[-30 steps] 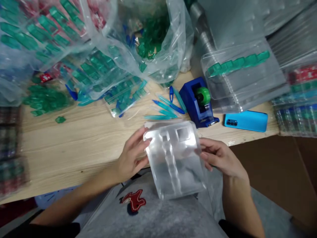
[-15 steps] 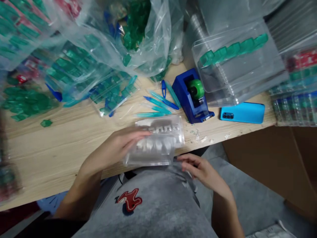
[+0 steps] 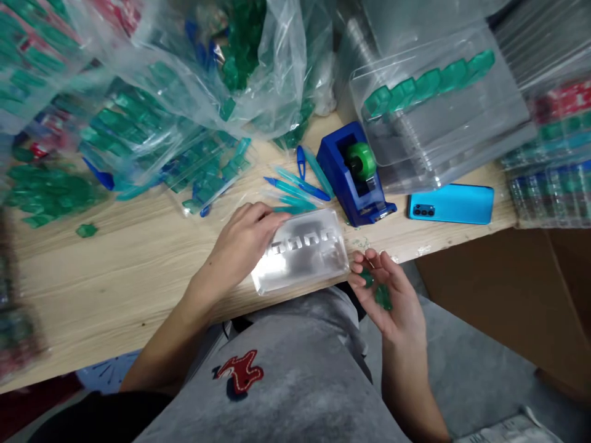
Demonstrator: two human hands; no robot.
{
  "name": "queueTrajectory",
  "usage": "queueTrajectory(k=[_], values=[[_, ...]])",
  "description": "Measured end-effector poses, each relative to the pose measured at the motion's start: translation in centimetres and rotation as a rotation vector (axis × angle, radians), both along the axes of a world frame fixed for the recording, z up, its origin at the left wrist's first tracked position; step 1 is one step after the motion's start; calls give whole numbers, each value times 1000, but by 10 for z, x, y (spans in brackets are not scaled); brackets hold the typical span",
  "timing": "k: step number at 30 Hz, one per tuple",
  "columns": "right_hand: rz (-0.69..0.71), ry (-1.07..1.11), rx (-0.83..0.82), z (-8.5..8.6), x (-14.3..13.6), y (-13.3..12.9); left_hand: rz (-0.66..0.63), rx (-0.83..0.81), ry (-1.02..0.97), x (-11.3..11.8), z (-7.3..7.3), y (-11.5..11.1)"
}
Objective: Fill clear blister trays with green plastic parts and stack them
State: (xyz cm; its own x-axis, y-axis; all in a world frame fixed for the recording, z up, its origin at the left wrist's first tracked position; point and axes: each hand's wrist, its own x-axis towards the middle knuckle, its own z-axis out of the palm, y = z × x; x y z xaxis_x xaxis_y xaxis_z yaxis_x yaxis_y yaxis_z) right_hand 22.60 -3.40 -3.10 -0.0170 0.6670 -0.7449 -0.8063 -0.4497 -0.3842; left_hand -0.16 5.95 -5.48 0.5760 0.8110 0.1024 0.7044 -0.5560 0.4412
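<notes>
A clear plastic blister tray [image 3: 305, 261] with a row of small moulded bumps lies at the table's front edge. My left hand [image 3: 252, 237] is at its upper left corner, thumb and fingers closed on the plastic. Just right of the tray, my right hand [image 3: 392, 295] is turned palm up with its fingers curled. Several small translucent green pieces [image 3: 382, 296] rest in that palm, partly hidden by the fingers. Beyond the tray lie turquoise and blue plastic pens or tweezer-like sticks [image 3: 300, 187], whose kind I cannot make out.
Behind the tray stands a blue tape dispenser [image 3: 351, 175] with a green roll. A blue phone [image 3: 452, 204] lies to the right. Stacked clear trays [image 3: 443, 135] hold a green row. Plastic bags [image 3: 184, 92] and loose green pieces [image 3: 50, 194] fill the back left.
My right hand has come up from below the table edge and now shows green pieces in its palm. My left hand has shifted up and right, and the tray looks turned and flatter.
</notes>
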Motion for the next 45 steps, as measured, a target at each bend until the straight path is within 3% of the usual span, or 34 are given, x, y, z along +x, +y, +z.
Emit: queueTrajectory(k=[5,8,12,16,21,28,31,37,42,45], values=[[30,-25,31,9,2,5,-58,126,117,6,-9,8],[0,-18,55,11,-4,8,-8,176,110,8,-8,5],[65,43,124,11,-22,17,93,124,-132,9,14,-14],[174,156,225,13,-39,28,-31,25,-294,17,42,-37],[255,155,264,18,-51,35,-55,25,-306,22,44,-46],[327,-178,343,18,-60,28,146,-223,-500,10,43,-44],[365,-388,435,19,-61,25,192,-241,-530,6,44,-45],[440,-794,512,20,-61,22,56,-73,-357,-4,43,-53],[600,-719,495,2,-60,13,25,-216,-269,-15,38,-67],[672,-789,551,-7,-62,9,17,-266,-253,-18,32,-73]])
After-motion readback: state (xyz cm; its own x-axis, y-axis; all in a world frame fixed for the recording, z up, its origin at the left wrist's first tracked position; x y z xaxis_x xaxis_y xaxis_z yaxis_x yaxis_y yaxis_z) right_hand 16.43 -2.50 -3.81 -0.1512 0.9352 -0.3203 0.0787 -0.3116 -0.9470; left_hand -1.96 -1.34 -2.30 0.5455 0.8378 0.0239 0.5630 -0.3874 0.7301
